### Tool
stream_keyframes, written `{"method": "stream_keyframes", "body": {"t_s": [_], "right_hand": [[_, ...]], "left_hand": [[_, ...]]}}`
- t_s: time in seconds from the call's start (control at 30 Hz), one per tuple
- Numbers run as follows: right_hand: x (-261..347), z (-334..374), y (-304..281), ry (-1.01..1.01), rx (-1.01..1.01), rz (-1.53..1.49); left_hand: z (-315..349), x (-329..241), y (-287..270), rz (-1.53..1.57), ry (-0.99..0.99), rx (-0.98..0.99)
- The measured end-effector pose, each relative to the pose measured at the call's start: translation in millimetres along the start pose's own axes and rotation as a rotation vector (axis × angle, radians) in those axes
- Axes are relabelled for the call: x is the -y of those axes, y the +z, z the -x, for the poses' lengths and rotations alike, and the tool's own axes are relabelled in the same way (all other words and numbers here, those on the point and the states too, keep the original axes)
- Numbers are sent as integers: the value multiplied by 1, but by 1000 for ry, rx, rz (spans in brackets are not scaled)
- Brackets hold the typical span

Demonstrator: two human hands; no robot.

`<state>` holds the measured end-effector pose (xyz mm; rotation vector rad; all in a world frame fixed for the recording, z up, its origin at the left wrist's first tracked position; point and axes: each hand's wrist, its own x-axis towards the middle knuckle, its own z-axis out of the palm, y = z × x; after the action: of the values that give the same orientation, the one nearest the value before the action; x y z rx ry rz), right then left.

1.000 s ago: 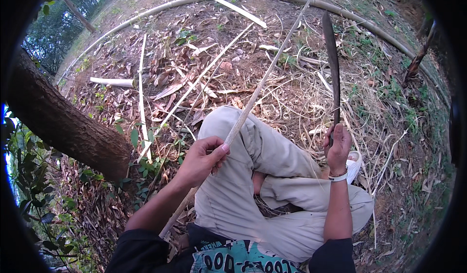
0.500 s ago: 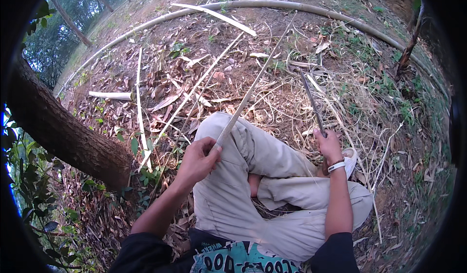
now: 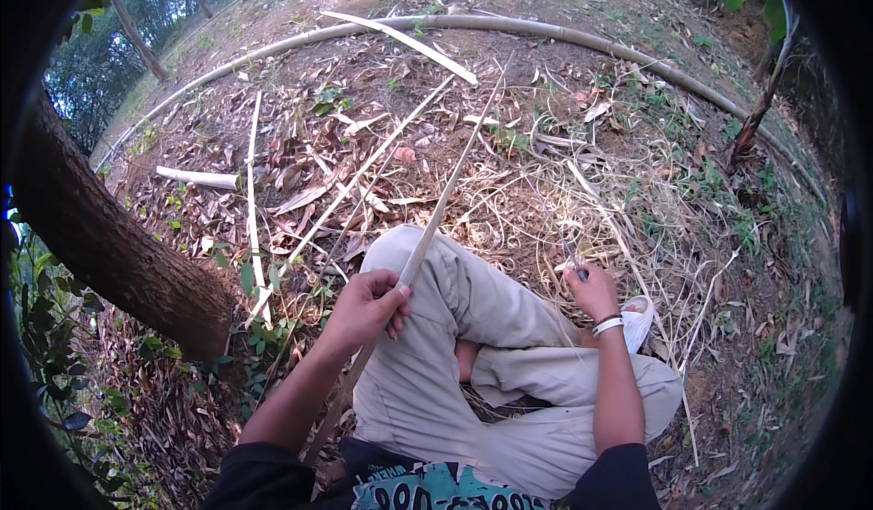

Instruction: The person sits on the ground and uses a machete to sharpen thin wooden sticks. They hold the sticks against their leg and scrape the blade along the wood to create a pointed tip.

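Note:
A long, narrow bamboo strip (image 3: 440,203) slants across my left knee and tapers toward the leaf litter ahead. My left hand (image 3: 369,306) pinches it between thumb and fingers, and its rear part runs back beside my left forearm. My right hand (image 3: 593,294) is closed round the handle of a knife (image 3: 571,254) above my right foot. The blade looks short and thin from this angle, and most of the handle is hidden in my fingers. Knife and strip are apart.
Pale split strips (image 3: 373,157) and a wider bamboo slat (image 3: 405,39) lie ahead on dry leaves. Curled shavings (image 3: 582,201) litter the ground to the right. A long bamboo pole (image 3: 509,25) arcs across the back. A tree trunk (image 3: 118,246) leans at left.
The strip has shifted back toward me through my left hand, so its rear end now shows behind. My right hand has moved slightly left, and the knife has turned, its blade looking far shorter.

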<state>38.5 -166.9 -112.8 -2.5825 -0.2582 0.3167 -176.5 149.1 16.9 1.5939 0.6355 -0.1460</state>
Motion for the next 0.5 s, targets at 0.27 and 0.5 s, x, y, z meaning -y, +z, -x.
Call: {"method": "stream_keyframes", "body": {"t_s": [0.27, 0.5], "right_hand": [[16, 4, 0, 108, 37, 85], [73, 44, -24, -288, -31, -448]], "left_hand": [[5, 6, -12, 232, 2, 57], [16, -2, -1, 336, -147, 92]]}}
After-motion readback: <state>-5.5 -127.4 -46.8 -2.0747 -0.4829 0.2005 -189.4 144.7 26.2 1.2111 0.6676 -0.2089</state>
